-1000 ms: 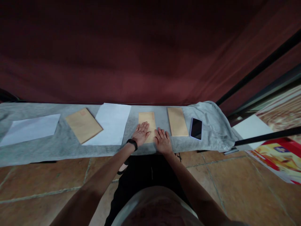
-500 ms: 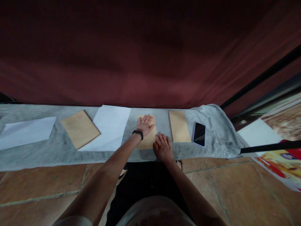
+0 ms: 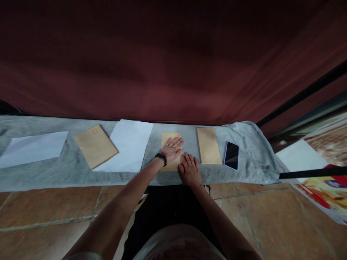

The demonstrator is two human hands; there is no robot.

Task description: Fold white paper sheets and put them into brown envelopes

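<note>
My left hand (image 3: 171, 149), with a black band on the wrist, lies flat and open on a small brown envelope (image 3: 170, 137) on the grey cloth (image 3: 67, 169). My right hand (image 3: 189, 169) rests flat with fingers spread on the cloth, touching the envelope's lower right corner. A second brown envelope (image 3: 208, 145) lies just to the right of my hands. A black phone (image 3: 232, 155) lies beyond it.
Left of my hands lie a white sheet (image 3: 127, 145), a larger brown envelope (image 3: 95, 145) and another white sheet (image 3: 32, 148). A dark red curtain hangs behind the cloth-covered ledge. Tiled floor (image 3: 54, 209) lies below; a black bar (image 3: 311, 172) crosses at right.
My left hand slid up along the small envelope and has come part of the way back down. My right hand stayed at the lower right corner.
</note>
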